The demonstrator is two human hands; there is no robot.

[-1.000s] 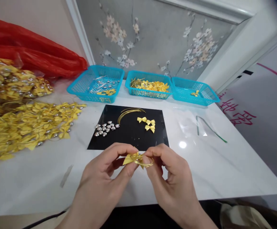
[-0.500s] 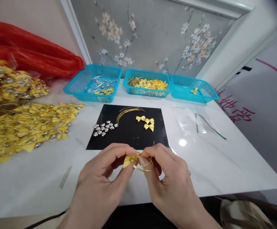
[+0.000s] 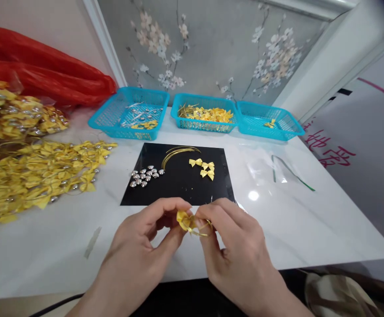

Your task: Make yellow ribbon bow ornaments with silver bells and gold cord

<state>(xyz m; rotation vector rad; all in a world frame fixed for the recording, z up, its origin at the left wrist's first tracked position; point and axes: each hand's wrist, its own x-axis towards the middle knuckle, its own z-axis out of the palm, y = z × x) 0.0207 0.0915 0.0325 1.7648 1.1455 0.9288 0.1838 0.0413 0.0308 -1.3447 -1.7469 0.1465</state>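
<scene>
Between my hands, just in front of the black mat (image 3: 175, 191), is a yellow ribbon bow (image 3: 185, 220) with a looped gold cord (image 3: 200, 234). My left hand (image 3: 149, 240) has thumb and fingertips closed at the bow's left side. My right hand (image 3: 233, 242) pinches the gold cord close to the bow; its fingertips hide where the two meet. Silver heart-shaped beads (image 3: 145, 175) lie at the mat's left. Several curved gold cords (image 3: 175, 152) rest at its far edge, and three yellow bows (image 3: 208, 166) lie to the right.
Three blue baskets (image 3: 104, 121) stand along the wall, holding bows, cords and beads. A large pile of finished-looking yellow bows with silver beads (image 3: 46, 171) covers the left. A clear plastic bag (image 3: 261, 169) and a green strip (image 3: 293, 171) lie right.
The bow has turned between my fingers, showing more of its folded loops, and the cord loop looks flatter. Both hands stay nearly in place.
</scene>
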